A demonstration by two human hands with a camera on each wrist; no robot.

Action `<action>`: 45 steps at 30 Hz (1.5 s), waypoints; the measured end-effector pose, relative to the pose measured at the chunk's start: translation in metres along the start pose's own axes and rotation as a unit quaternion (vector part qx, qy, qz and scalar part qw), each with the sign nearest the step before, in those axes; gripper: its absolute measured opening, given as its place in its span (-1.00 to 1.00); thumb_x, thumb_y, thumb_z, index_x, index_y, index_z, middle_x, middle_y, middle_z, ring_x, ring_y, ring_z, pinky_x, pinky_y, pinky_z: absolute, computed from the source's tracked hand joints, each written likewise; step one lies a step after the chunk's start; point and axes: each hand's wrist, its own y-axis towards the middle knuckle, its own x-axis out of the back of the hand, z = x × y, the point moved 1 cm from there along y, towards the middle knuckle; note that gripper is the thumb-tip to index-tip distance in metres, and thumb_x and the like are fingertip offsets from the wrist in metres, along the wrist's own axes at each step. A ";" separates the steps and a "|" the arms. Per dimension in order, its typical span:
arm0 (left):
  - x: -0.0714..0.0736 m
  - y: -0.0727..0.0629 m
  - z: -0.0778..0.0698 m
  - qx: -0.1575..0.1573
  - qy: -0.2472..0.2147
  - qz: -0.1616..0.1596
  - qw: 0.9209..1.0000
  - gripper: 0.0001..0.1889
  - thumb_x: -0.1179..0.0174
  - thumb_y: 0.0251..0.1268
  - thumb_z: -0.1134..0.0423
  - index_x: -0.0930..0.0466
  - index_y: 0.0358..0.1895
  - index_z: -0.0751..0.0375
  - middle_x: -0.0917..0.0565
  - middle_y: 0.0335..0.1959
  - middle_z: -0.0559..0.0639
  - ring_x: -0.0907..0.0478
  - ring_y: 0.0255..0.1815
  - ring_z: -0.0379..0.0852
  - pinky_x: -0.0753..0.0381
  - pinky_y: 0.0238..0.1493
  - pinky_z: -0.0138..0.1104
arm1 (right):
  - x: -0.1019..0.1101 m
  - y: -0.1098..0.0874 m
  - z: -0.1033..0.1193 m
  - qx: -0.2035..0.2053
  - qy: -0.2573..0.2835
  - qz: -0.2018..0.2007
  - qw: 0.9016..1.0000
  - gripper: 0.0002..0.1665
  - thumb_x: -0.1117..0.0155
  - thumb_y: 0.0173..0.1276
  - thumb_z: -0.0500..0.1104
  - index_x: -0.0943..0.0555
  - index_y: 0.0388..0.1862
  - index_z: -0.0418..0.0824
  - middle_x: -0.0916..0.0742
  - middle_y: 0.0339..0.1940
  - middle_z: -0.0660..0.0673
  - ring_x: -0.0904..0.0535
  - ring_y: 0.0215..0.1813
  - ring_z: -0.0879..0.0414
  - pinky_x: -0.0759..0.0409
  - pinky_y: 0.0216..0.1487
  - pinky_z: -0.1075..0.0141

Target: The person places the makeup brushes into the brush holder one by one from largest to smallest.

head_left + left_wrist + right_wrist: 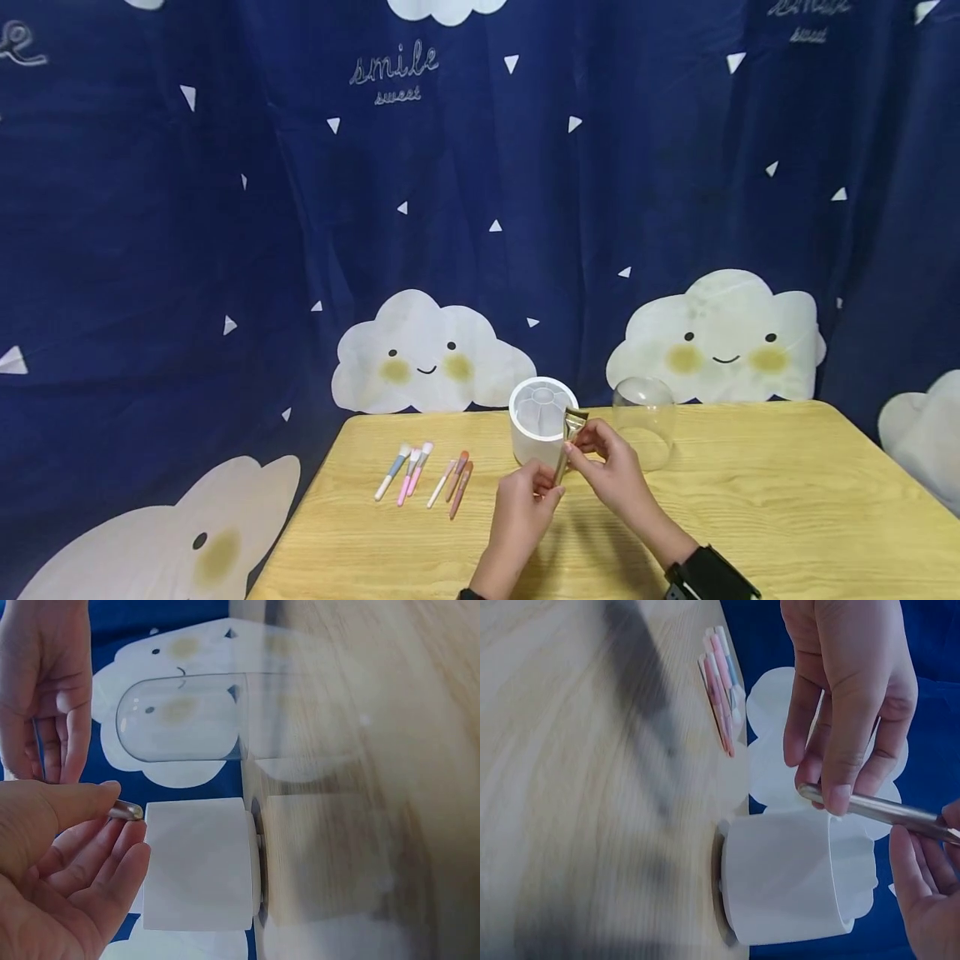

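In the head view both hands hold a gold makeup brush (573, 425) with a wide flat head, tilted with its bristles up. My left hand (521, 507) pinches the lower end of the handle between thumb and fingers. Higher up, near the metal collar, my right hand (613, 471) grips it. Just behind them stands a white round brush holder (527, 446), its top divided into compartments. The right wrist view shows the brush's metal handle (885, 810) spanning both hands above the holder; in the left wrist view only the handle's rounded end (129, 811) shows.
Several makeup brushes with pink, white and blue handles (416, 475) lie at the left of the wooden table (765, 492). A clear dome cover (651, 421) stands right of the holder, behind the right hand. A blue cloud-patterned curtain (465, 267) hangs behind the table.
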 end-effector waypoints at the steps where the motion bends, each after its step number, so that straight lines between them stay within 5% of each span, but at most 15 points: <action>1: 0.000 0.000 0.001 -0.002 0.010 0.002 1.000 -0.82 -0.49 0.10 0.43 -0.65 -0.33 0.21 -0.72 -0.47 -0.11 -0.60 -0.45 -0.40 -0.58 -0.41 -0.54 | 0.001 0.001 0.000 0.002 0.000 0.005 1.000 -0.82 -0.40 0.33 -0.37 -0.55 -0.20 -0.35 -0.72 -0.30 -0.22 -0.67 -0.27 0.17 -0.75 -0.32 0.24; 4: 0.001 0.002 0.002 -0.017 0.069 0.006 0.997 -0.81 -0.51 0.11 0.35 -0.68 -0.25 0.19 -0.74 -0.36 -0.05 -0.66 -0.35 -0.26 -0.63 -0.32 -0.45 | 0.007 0.006 -0.001 0.009 -0.013 0.013 1.000 -0.82 -0.40 0.33 -0.37 -0.55 -0.18 -0.35 -0.71 -0.30 -0.20 -0.67 -0.27 0.19 -0.75 -0.29 0.28; 9: 0.003 0.011 0.013 -0.052 0.182 -0.011 0.982 -0.62 -0.51 0.13 0.26 -0.66 0.00 0.25 -0.65 -0.01 0.16 -0.64 0.01 0.06 -0.72 -0.15 -0.19 | 0.024 0.017 0.002 0.031 -0.031 -0.002 0.999 -0.80 -0.40 0.31 -0.40 -0.55 -0.17 -0.37 -0.70 -0.32 -0.21 -0.66 -0.28 0.24 -0.73 -0.29 0.35; 15: 0.000 0.032 0.035 -0.062 0.222 -0.036 0.972 -0.54 -0.48 0.19 0.25 -0.61 0.16 0.26 -0.43 0.28 0.47 -0.45 0.28 0.35 -0.73 -0.08 0.00 | 0.038 0.029 0.004 0.045 -0.021 -0.015 0.999 -0.82 -0.38 0.34 -0.39 -0.54 -0.17 -0.41 -0.70 -0.30 -0.27 -0.68 -0.29 0.24 -0.75 -0.27 0.30; 21: -0.003 0.048 0.053 -0.067 0.177 -0.043 0.981 -0.66 -0.46 0.20 0.20 -0.58 -0.06 0.27 -0.37 0.31 0.61 -0.40 0.31 0.54 -0.62 0.10 0.14 | 0.040 0.034 0.003 0.047 -0.024 -0.017 0.998 -0.82 -0.38 0.35 -0.37 -0.55 -0.17 -0.38 -0.71 -0.29 -0.26 -0.68 -0.29 0.20 -0.75 -0.28 0.27; 26: -0.002 0.056 0.057 -0.041 0.121 -0.031 0.991 -0.60 -0.51 0.09 0.11 -0.46 -0.27 0.23 -0.35 0.37 0.58 -0.39 0.33 0.52 -0.55 0.20 0.14 | 0.041 0.041 0.001 0.053 -0.021 -0.015 0.998 -0.83 -0.37 0.37 -0.36 -0.55 -0.16 -0.39 -0.71 -0.29 -0.26 -0.67 -0.29 0.23 -0.75 -0.28 0.28; 34: -0.002 0.051 0.055 0.004 0.061 -0.017 0.998 -0.47 -0.64 -0.11 0.04 -0.41 -0.35 0.17 -0.33 0.46 0.43 -0.38 0.41 0.35 -0.51 0.28 0.06 | 0.046 0.050 0.001 0.063 -0.025 -0.006 0.998 -0.82 -0.36 0.38 -0.35 -0.54 -0.14 -0.39 -0.71 -0.26 -0.26 -0.67 -0.26 0.23 -0.75 -0.25 0.30; 45: -0.006 0.046 0.055 0.016 0.027 -0.044 0.999 -0.41 -0.71 -0.28 0.06 -0.37 -0.41 0.11 -0.50 0.38 0.20 -0.51 0.32 0.21 -0.58 0.21 0.01 | 0.034 0.082 0.016 0.079 -0.070 0.005 0.994 -0.81 -0.30 0.41 -0.38 -0.53 -0.07 -0.41 -0.70 -0.26 -0.31 -0.70 -0.22 0.03 -0.74 -0.24 0.33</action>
